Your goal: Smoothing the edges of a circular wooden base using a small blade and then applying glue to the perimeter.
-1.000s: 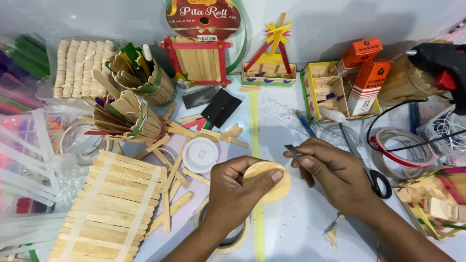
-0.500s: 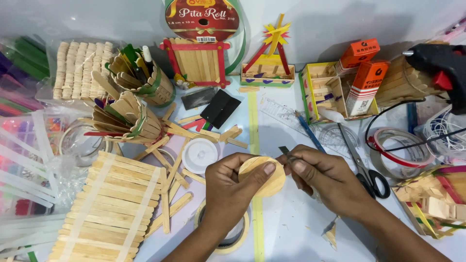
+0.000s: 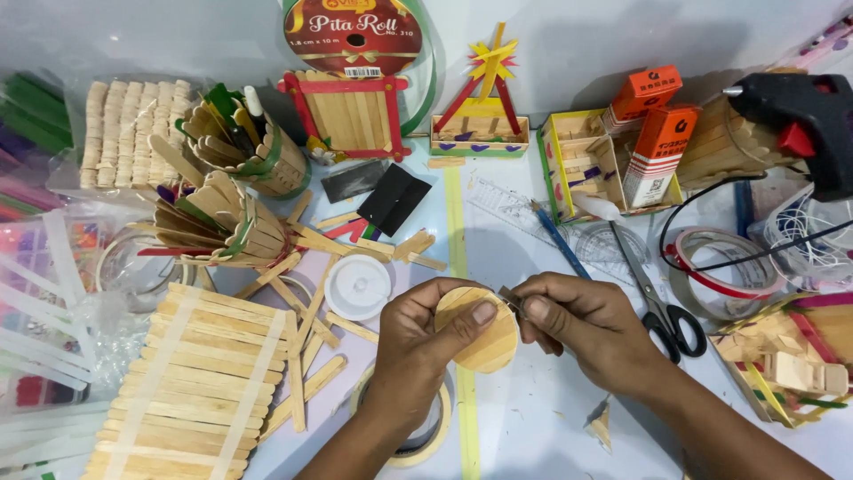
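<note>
While your left hand [image 3: 418, 342] pinches the round wooden disc [image 3: 480, 331], thumb pressed on its face and fingers curled behind, your right hand [image 3: 582, 324] closes its fingertips on a small dark blade [image 3: 509, 299] at the disc's right edge. Near left lies one slatted stick panel [image 3: 191, 382]; one tape roll [image 3: 418, 427] sits under your left wrist. One pair of scissors [image 3: 662, 298] lies right. Farther off stand two orange boxes [image 3: 657, 133] and one black glue gun [image 3: 795, 116].
</note>
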